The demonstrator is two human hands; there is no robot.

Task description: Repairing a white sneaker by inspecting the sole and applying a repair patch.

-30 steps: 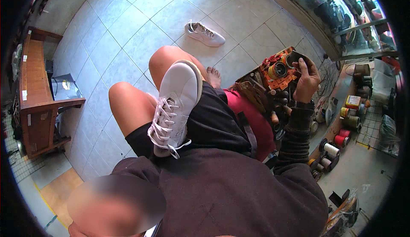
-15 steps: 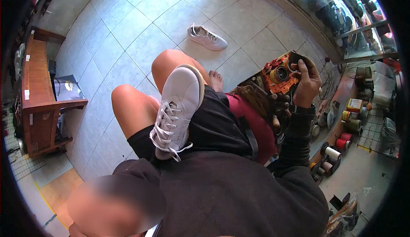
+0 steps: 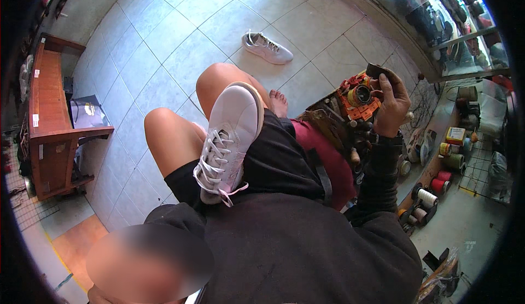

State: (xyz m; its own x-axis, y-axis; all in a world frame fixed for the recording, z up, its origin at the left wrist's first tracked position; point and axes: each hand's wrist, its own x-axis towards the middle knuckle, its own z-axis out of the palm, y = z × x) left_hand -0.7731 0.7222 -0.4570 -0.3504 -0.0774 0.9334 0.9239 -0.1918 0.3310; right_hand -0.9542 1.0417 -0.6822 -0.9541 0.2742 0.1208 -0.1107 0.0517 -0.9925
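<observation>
In my right hand [image 3: 390,105] I grip a small dark flat piece [image 3: 377,71] between thumb and fingers, just above an open box [image 3: 320,112] of orange pieces [image 3: 365,107], a round tin [image 3: 359,95] and wooden-handled tools [image 3: 354,153]. A white lace-up sneaker [image 3: 224,137] rests on my lap in black shorts [image 3: 284,167], toe pointing away from me. The other white sneaker [image 3: 267,48] is on the tiled floor ahead. At the lower left, a blurred patch beside my dark sleeve [image 3: 180,219] hides my left hand and whatever it holds.
A wooden desk [image 3: 52,123] with a bag [image 3: 87,112] stands at left. On my right are a glass display case [image 3: 437,16], several thread spools [image 3: 440,183] along a low ledge, loose wires [image 3: 426,99] and a maroon cushioned thing [image 3: 322,164] under the box.
My right hand has lifted the dark flat piece slightly up and leftward, clear of the box's corner. The sneaker on my lap stays in about the same place.
</observation>
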